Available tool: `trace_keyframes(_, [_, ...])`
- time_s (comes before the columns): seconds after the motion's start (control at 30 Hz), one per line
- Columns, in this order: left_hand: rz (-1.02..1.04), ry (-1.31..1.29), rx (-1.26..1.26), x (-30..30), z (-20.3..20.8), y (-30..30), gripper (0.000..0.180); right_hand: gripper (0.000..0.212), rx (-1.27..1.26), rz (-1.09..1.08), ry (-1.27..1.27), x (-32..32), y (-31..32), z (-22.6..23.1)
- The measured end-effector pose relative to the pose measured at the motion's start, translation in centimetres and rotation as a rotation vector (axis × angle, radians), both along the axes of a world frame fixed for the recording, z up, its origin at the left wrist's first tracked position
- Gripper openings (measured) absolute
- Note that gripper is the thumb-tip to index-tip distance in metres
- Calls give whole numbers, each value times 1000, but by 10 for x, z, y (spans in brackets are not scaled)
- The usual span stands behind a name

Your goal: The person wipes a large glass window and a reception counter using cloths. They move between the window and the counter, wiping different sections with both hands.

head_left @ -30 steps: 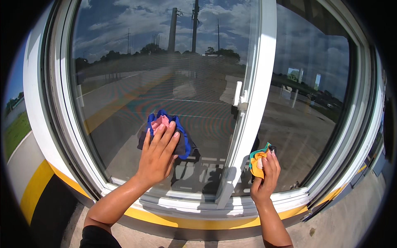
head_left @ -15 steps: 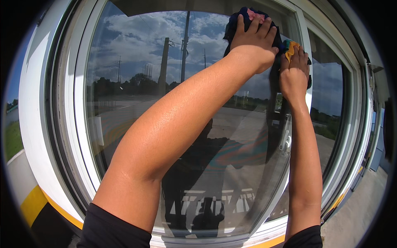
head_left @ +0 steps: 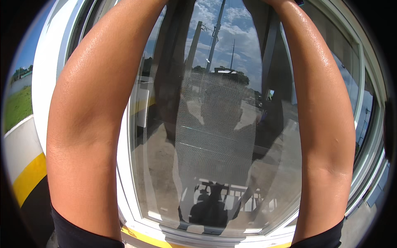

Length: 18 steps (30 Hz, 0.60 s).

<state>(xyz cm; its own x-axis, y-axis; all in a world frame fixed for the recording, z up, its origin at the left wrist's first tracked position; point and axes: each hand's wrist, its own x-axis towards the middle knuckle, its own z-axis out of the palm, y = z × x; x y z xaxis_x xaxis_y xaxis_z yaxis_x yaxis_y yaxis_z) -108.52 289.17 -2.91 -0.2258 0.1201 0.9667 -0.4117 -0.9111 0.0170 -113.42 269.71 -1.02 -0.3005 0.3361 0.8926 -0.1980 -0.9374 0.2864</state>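
Note:
Both my bare arms reach up over a sliding glass window (head_left: 223, 157). My left forearm (head_left: 103, 70) slants up past the upper edge, and its hand lies beyond the picture. On the other side my right forearm (head_left: 318, 74) rises to the top, where only the wrist area, perhaps the heel of my right hand (head_left: 281, 2), shows. Its fingers are hidden. A tiny dark bit (head_left: 299, 2) beside that wrist is too small to make out. Reflections of sky, poles and my dark outline cover the glass.
White frame rails (head_left: 128, 186) border the pane on the left and along the bottom. A white wall edge (head_left: 49, 62) stands at the far left, above a yellow-and-black striped ledge (head_left: 31, 177). Grass (head_left: 18, 107) lies beyond it.
Both hands, which were pressing bunched cloths against the upper glass, have gone out past the top edge. My arms now stand wider apart, and the view has shifted relative to the window.

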Motion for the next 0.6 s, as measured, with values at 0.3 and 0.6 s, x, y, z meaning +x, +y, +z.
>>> trace_keyframes(0.3, [131,69,87,20,-211,-14,64,54,-218,68,107,9,-30,-183])
trace_keyframes(0.6, [-135,-240,406,-33,-192,-173,66,47,192,129,83,-54,-276,-174])
